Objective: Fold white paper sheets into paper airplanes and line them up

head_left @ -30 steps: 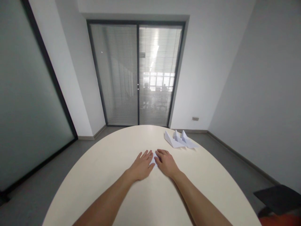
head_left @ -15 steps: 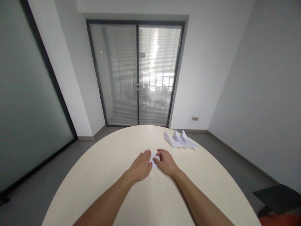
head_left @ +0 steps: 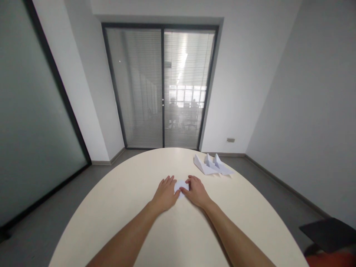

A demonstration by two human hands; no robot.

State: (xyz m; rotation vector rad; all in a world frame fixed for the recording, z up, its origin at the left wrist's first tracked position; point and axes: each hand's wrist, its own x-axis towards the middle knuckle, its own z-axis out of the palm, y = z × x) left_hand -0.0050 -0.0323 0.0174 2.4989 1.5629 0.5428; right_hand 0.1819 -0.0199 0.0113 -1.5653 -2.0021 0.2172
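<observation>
A small piece of folded white paper (head_left: 181, 184) lies on the table between my two hands. My left hand (head_left: 166, 193) rests at its left side, fingers stretched out and thumb against the near edge of the paper. At the right side, my right hand (head_left: 197, 191) has curled fingers and holds the paper's edge, the thumb lying over it. Parts of the paper are covered by my fingers, so its full folded shape is hidden.
Several folded white paper boats (head_left: 213, 165) stand close together at the far right of the round cream table (head_left: 119, 207). A dark chair (head_left: 329, 233) is beyond the table's right edge. Glass doors with blinds (head_left: 164, 89) are at the back.
My left hand has slid a little to the left, and more of the folded paper shows. My right hand stays almost in place, its thumb slightly further left. The paper boats have not moved.
</observation>
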